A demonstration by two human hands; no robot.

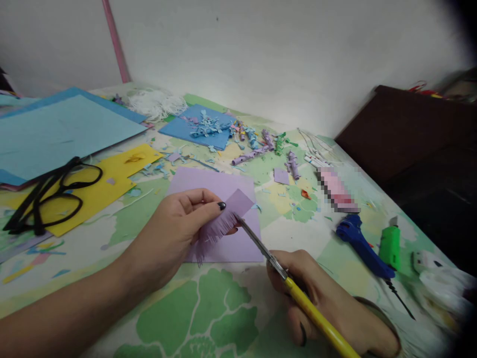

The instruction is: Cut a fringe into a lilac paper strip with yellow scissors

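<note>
Between the thumb and fingers of my left hand (182,221) is a strip of purple paper (240,201), its lower edge cut into a fine fringe. My right hand (309,293) grips a pair of scissors (261,244) with a yellow handle. The blade tips meet the uncut end of the strip's lower edge, just right of my left fingertips. Beneath the strip, a larger purple sheet (231,251) lies flat on the table. How far the blades are apart is hard to see.
Black glasses (70,199) rest on yellow paper (145,156) at left, near light blue sheets (74,134). Behind are a blue sheet (179,130), rolled paper pieces (292,164) and white string (156,103). A blue tool (365,248) and green cutter (390,247) lie right.
</note>
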